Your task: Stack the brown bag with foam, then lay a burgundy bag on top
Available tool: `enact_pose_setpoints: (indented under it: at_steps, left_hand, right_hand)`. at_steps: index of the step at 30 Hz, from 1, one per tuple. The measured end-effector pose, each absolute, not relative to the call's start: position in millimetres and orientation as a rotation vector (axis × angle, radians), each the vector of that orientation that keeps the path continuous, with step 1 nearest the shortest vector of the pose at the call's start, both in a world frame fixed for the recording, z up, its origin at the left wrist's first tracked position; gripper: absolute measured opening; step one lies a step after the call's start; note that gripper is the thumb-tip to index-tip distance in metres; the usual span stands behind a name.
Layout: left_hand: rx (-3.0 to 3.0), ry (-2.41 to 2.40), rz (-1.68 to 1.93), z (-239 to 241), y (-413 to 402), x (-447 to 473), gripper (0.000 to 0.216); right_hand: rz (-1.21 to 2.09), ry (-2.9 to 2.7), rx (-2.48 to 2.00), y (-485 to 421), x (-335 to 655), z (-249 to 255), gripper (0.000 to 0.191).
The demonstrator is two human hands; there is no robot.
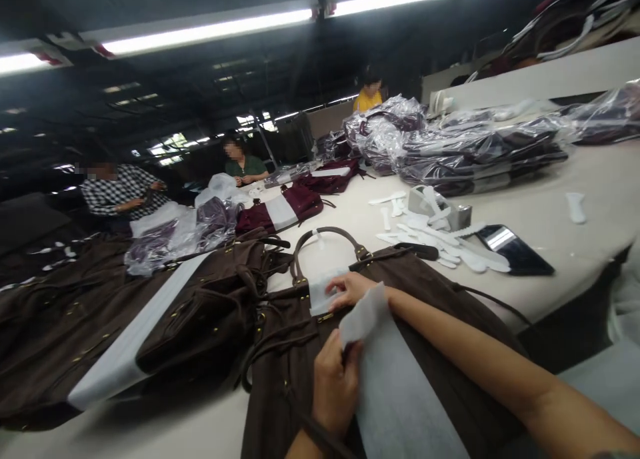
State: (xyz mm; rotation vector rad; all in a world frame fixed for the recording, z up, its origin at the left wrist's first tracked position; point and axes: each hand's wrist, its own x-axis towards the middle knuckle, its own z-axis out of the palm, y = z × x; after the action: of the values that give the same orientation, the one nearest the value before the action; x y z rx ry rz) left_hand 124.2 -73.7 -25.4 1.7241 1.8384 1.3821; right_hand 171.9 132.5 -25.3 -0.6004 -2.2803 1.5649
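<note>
A dark brown fabric bag (290, 359) lies in front of me, its looped handle (327, 231) at the far side. Running over it is a pale, thin wrapping sheet (400, 392). My left hand (336, 376) pinches the raised end of that sheet between thumb and fingers. Farther up, my right hand (353, 289) reaches across from the right, thumb and fingers apart, touching another pale section of sheet (320, 292) below the handle. Part of its palm is hidden behind the lifted end. A dark strap crosses near my left wrist.
More brown bags (200, 306) with a pale band lie at left. Maroon bags (305, 206) and plastic-wrapped bags (480, 152) lie farther back. White shaped pieces (450, 239) surround a dark tablet-like slab (515, 249) on the table (565, 279). Several people are across the table.
</note>
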Motion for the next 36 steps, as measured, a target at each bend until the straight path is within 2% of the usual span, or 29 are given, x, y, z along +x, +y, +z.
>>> enact_pose_setpoints:
  at_steps: [3, 9, 14, 17, 22, 26, 29, 32, 34, 36]
  left_hand:
    - [1.620, 1.780, 1.225, -18.9, -59.6, 99.8, 0.018]
    - [1.341, 1.766, 1.359, -5.0, 2.9, 47.9, 0.028]
    - [1.258, 1.783, 1.286, -12.5, 58.1, 24.5, 0.038]
    - [1.262, 1.731, 1.208, -25.7, 61.4, 18.5, 0.046]
    - [1.328, 1.723, 1.150, -26.4, 45.8, 15.0, 0.051]
    - [1.476, 1.709, 1.051, -20.0, 37.2, 16.2, 0.041]
    - [1.626, 1.811, 0.802, -31.1, 41.3, 10.6, 0.042]
    - [1.711, 1.836, 0.744, -41.1, 54.8, 3.9, 0.039]
    - [1.724, 1.832, 0.737, -35.7, 62.1, 3.5, 0.037]
    - [1.744, 1.869, 0.775, -19.9, 67.4, 7.5, 0.038]
  right_hand:
    - [1.690, -2.089, -0.665, 142.2, 178.4, -31.9, 0.049]
    - [1.577, -1.971, -0.856, 159.4, 180.5, -27.6, 0.031]
    - [1.516, -2.090, -1.026, 171.6, 181.3, -3.9, 0.015]
    - [1.539, -2.208, -1.083, 168.2, 197.2, 18.8, 0.014]
    - [1.116, -2.640, -0.860, 120.9, 265.7, 60.9, 0.031]
    - [1.006, -2.745, -0.487, 52.6, 329.4, 74.2, 0.053]
    - [0.793, -2.882, -0.433, 15.5, 356.9, 54.1, 0.070]
    - [0.604, -2.887, -0.538, 1.9, 366.8, 22.2, 0.086]
    - [0.500, -2.853, -0.555, -2.1, 367.5, 4.3, 0.089]
    - [0.381, -2.826, -0.557, -5.1, 364.8, -9.1, 0.082]
